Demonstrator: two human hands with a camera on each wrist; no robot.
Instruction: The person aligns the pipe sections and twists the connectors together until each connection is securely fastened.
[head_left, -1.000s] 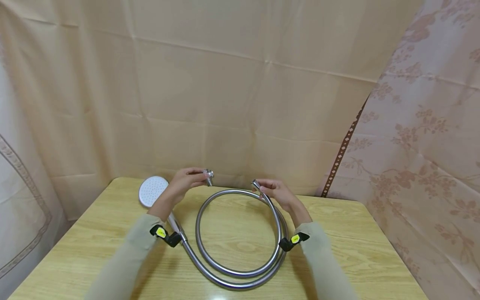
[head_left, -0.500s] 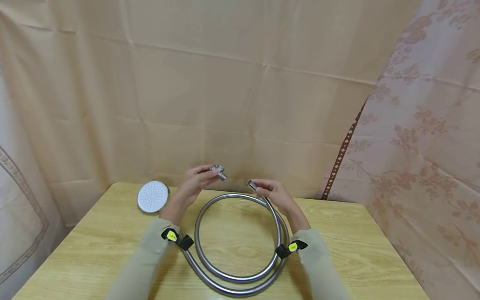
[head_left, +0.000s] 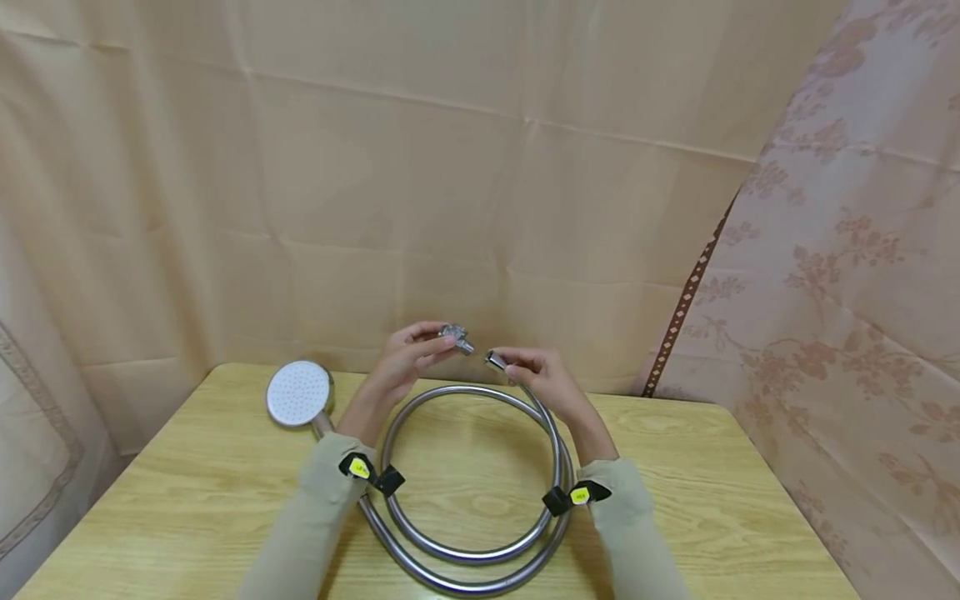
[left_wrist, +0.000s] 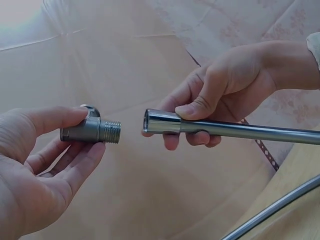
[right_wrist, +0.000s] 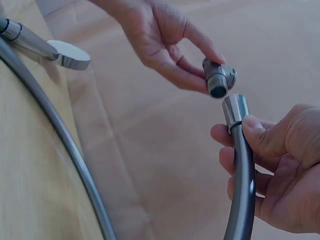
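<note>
My left hand [head_left: 401, 362] pinches a small chrome threaded fitting [left_wrist: 85, 129] between thumb and fingers. Its male thread points right, toward the chrome end nut [left_wrist: 162, 121] of a metal shower hose [head_left: 480, 554]. My right hand [head_left: 547, 379] grips that hose end just behind the nut, thumb on top and fingers curled beneath. A short gap separates thread and nut in the left wrist view; both are held above the table's far edge. The rest of the hose lies coiled on the table, leading to a shower head [head_left: 298, 393] with a white round face at the left.
The wooden table [head_left: 675, 483] carries the coil and the shower head. A beige curtain [head_left: 375, 167] hangs right behind its far edge, and a floral curtain [head_left: 847, 292] stands along the right side. My left forearm overlaps the shower head's handle.
My left hand has moved right with the fitting and turned its thread toward the hose. My right hand has shifted slightly left with the hose end, so the gap has narrowed.
</note>
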